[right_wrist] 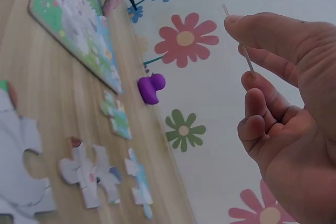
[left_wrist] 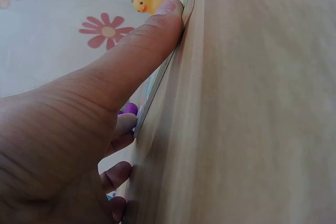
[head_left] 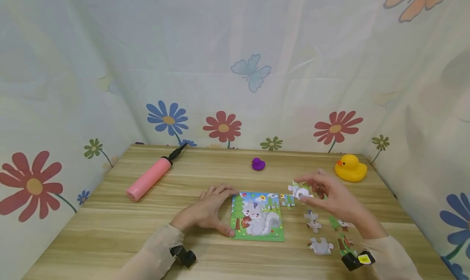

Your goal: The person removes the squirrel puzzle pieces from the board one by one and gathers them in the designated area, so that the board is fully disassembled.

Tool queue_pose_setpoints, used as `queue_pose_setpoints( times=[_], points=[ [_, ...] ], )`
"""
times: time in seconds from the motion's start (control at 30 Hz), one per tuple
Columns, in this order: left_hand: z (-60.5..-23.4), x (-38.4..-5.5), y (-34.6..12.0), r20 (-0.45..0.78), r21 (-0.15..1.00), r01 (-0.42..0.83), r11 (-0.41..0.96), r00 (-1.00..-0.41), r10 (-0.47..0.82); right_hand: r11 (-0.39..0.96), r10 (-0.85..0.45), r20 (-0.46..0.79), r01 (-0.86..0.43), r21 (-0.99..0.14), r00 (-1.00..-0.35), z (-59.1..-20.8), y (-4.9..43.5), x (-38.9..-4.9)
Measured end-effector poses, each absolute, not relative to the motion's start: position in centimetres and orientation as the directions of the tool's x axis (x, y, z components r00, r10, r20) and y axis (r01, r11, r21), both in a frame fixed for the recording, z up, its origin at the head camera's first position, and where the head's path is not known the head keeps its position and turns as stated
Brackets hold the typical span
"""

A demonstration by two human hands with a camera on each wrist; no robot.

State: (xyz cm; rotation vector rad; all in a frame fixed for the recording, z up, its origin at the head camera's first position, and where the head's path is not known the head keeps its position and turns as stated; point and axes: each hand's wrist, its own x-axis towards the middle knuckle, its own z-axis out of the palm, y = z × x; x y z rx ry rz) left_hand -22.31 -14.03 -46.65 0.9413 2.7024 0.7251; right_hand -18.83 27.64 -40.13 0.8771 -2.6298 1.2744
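Note:
A square puzzle board (head_left: 256, 216) with a grey squirrel picture lies flat on the table. My left hand (head_left: 207, 210) is spread along its left side, the thumb touching the lower corner and the forefinger reaching the upper one. In the left wrist view, the thumb (left_wrist: 131, 51) rests against the board's thin edge. My right hand (head_left: 334, 196) pinches a jigsaw piece (head_left: 298, 190) above the table, right of the board. The right wrist view shows this piece (right_wrist: 247, 53) edge-on between thumb and fingers, its printed face hidden.
Loose jigsaw pieces lie right of the board, including a grey one (head_left: 321, 246) and a small one (head_left: 287, 200) beside the board. A purple duck (head_left: 258, 164), a yellow duck (head_left: 350, 168) and a pink hand pump (head_left: 149, 178) stand farther back. A flowered curtain (head_left: 224, 129) hangs behind.

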Motion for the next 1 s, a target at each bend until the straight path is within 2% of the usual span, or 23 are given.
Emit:
queue_pose_setpoints(
  times=[0.2, 0.47, 0.73, 1.0],
  points=[
    [-46.8, -22.4, -14.1, -0.016, 0.506, 0.532, 0.679, -0.781, 0.624, 0.491, -0.466, 0.26, -0.492, -0.719, -0.846, -42.4, 28.0, -18.1],
    [-46.6, -22.2, -14.0, -0.017, 0.511, 0.535, 0.674, -0.777, 0.629, 0.458, -0.549, 0.221, -0.511, -0.728, -0.806, -45.7, 27.9, -17.8],
    [-46.7, -22.3, -13.9, -0.005, 0.507, 0.549, 0.665, -0.769, 0.639, 0.489, -0.542, 0.131, -0.438, -0.754, -0.83, -46.3, 27.8, -17.6],
    [-46.5, -22.3, -13.9, -0.016, 0.512, 0.531, 0.675, -0.78, 0.626, 0.567, -0.533, 0.074, -0.421, -0.708, -0.843, -46.5, 27.4, -17.9]
  ],
)
